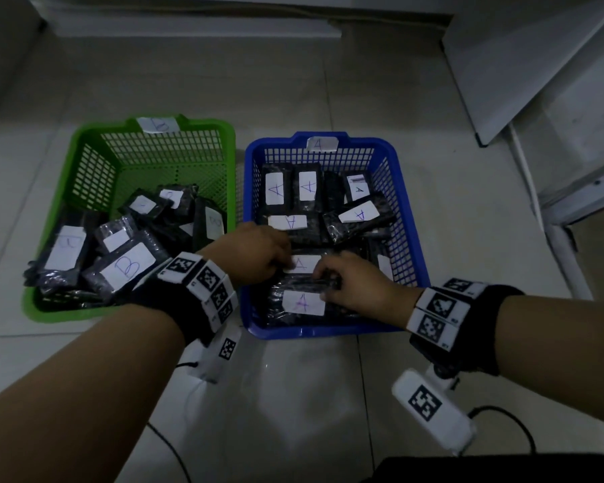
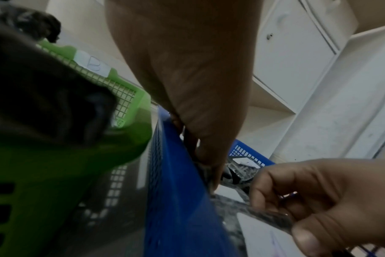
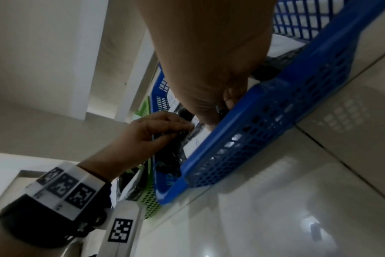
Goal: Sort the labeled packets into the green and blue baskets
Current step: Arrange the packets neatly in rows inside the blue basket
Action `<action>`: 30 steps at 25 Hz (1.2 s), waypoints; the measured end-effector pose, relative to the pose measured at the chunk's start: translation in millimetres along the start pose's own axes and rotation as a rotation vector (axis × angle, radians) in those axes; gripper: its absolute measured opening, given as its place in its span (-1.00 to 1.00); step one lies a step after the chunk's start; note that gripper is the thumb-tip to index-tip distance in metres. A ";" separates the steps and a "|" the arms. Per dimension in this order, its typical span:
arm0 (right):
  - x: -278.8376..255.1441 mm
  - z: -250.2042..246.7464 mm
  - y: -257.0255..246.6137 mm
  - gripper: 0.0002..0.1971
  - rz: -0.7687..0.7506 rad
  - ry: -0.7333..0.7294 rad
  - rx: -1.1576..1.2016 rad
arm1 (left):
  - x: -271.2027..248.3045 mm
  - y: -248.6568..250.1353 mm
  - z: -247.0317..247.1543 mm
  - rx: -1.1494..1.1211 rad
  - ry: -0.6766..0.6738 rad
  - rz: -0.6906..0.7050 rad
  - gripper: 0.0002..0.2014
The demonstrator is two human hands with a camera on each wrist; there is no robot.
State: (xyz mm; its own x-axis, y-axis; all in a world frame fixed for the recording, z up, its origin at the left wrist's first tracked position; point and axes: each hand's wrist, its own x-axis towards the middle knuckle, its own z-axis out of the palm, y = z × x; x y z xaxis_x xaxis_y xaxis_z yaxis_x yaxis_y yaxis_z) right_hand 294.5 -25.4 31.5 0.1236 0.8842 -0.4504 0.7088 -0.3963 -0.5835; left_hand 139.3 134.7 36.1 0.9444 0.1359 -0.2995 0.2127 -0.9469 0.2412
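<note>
Both hands in the blue basket [image 1: 407, 217] — left hand [image 1: 255, 254] and right hand [image 1: 354, 284] pinching an A-labeled packet [image 1: 306, 264]. Next: let go, probably.

Tiled floor [image 1: 328, 99]; green basket [image 1: 84, 144], blue basket [image 1: 403, 190] side by side

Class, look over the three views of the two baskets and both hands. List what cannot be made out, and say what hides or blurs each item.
- Packet under both hands: head view, left hand and right hand hide most of it.
- Green basket labels: head view, several too faint to read.
- Blue basket contents: left wrist view, near wall hides most.
- Right hand's fingers: right wrist view, palm and basket rim cover them.
</note>
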 end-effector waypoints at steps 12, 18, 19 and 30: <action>38.2 -25.2 -3.8 -0.81 -0.030 0.240 -0.143 | 4.5 5.8 -1.1 -0.179 0.036 -0.097 -0.61; 45.4 -77.7 29.5 -0.41 -0.038 0.221 -0.658 | 11.2 3.2 0.3 -0.161 0.205 -0.116 -0.54; 45.7 -78.9 33.7 -0.41 -0.038 0.193 -0.665 | 13.4 5.0 1.4 -0.164 0.178 -0.132 -0.47; 25.1 -89.4 25.0 -0.07 0.122 0.259 -0.021 | 27.7 6.6 -10.8 -0.152 0.067 -0.183 -0.40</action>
State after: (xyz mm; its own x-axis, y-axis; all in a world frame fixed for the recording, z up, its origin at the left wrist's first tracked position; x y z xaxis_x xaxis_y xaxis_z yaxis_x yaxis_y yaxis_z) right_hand 377.4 9.0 66.0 0.3802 0.8649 -0.3277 0.6916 -0.5011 -0.5202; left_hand 169.6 135.4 39.3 0.9003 0.3246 -0.2899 0.4119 -0.8508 0.3264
